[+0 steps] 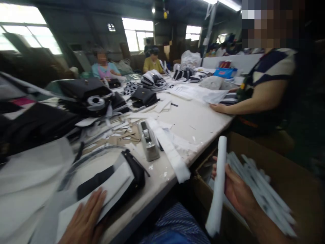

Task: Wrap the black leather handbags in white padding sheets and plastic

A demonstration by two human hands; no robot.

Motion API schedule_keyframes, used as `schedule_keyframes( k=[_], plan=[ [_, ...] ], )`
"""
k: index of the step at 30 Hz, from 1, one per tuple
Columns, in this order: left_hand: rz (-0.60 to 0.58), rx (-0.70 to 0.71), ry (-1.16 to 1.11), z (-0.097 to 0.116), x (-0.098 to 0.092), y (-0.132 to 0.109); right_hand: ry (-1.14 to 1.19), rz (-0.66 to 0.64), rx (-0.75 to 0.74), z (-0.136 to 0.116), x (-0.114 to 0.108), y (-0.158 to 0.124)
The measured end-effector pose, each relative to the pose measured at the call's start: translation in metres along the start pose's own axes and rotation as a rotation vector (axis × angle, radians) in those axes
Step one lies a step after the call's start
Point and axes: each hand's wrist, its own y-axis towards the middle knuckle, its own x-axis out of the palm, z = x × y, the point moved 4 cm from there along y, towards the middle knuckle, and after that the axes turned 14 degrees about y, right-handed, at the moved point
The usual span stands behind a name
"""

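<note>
Fingers of the right hand [237,191] closed round a white foam roll [219,189], about mid-length: thumb on the near right side, fingertips showing past the left side. Roll's long axis steep, almost upright in view; upper end leans slightly right, lower end angles down-left. Both ends project free of the grip. Position: at the near wall of an open cardboard carton [269,152], which contains more white rolls [264,189], these slanting down to the right.

Left hand [87,215]: fingers extended, flat on a white sheet [118,184] over a black bag [137,171]; sheet's long axis runs lower left to upper right.

Edges: table [195,117] edge passes diagonally between the hands; a white foam strip [170,150] overhangs it, beside a tape dispenser [149,145]. Bare tabletop extends from strip toward a co-worker's hand [218,108]. Carton rim close to the roll.
</note>
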Motion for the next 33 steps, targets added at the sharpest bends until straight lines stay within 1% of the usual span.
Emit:
schedule_keyframes(
  k=[1,2,3,4,5,7,9,10,11,12,14,16,19,21,23,25,27,30,33],
  plan=[
    [-0.040,-0.004,0.046,0.001,-0.007,-0.003,-0.034,-0.041,0.105,0.021,0.014,-0.018],
    [-0.046,-0.016,0.071,0.002,-0.014,-0.002,-0.075,-0.099,0.183,0.040,0.026,-0.037],
    [-0.063,-0.003,0.080,0.004,-0.019,0.001,-0.131,-0.171,0.224,0.055,0.038,-0.054],
    [-0.092,-0.009,0.078,0.006,-0.023,0.005,-0.204,-0.256,0.234,0.067,0.048,-0.070],
    [-0.145,-0.021,0.061,0.007,-0.025,0.009,-0.271,-0.373,0.236,0.075,0.059,-0.084],
    [-0.285,-0.044,-0.015,0.007,-0.028,0.016,-0.414,-0.697,0.224,0.082,0.083,-0.110],
    [-0.408,-0.063,-0.111,0.005,-0.031,0.020,-0.565,-1.056,0.158,0.079,0.105,-0.131],
    [-0.445,-0.065,-0.150,0.002,-0.033,0.022,-0.646,-1.197,0.074,0.077,0.114,-0.140],
    [-0.468,-0.062,-0.182,-0.001,-0.037,0.024,-0.731,-1.296,-0.040,0.075,0.122,-0.145],
    [-0.479,-0.052,-0.205,-0.005,-0.040,0.026,-0.815,-1.348,-0.179,0.074,0.129,-0.149],
    [-0.497,-0.016,-0.250,-0.013,-0.049,0.033,-0.965,-1.361,-0.468,0.079,0.142,-0.152],
    [-0.523,0.035,-0.302,-0.022,-0.058,0.040,-1.081,-1.342,-0.695,0.093,0.155,-0.153],
    [-0.558,0.111,-0.363,-0.031,-0.071,0.051,-1.141,-1.375,-0.928,0.124,0.178,-0.155],
    [-0.571,0.140,-0.385,-0.035,-0.077,0.054,-1.120,-1.391,-1.067,0.146,0.194,-0.158],
    [-0.571,0.156,-0.399,-0.037,-0.080,0.055,-1.071,-1.364,-1.189,0.166,0.206,-0.161],
    [-0.566,0.165,-0.411,-0.038,-0.081,0.055,-1.029,-1.303,-1.277,0.182,0.212,-0.164],
    [-0.558,0.167,-0.424,-0.039,-0.079,0.053,-1.010,-1.225,-1.317,0.193,0.214,-0.166],
    [-0.544,0.146,-0.439,-0.039,-0.076,0.050,-1.011,-1.111,-1.307,0.202,0.215,-0.167],
    [-0.528,0.104,-0.447,-0.038,-0.074,0.047,-1.036,-1.063,-1.267,0.206,0.216,-0.166]
  ],
)
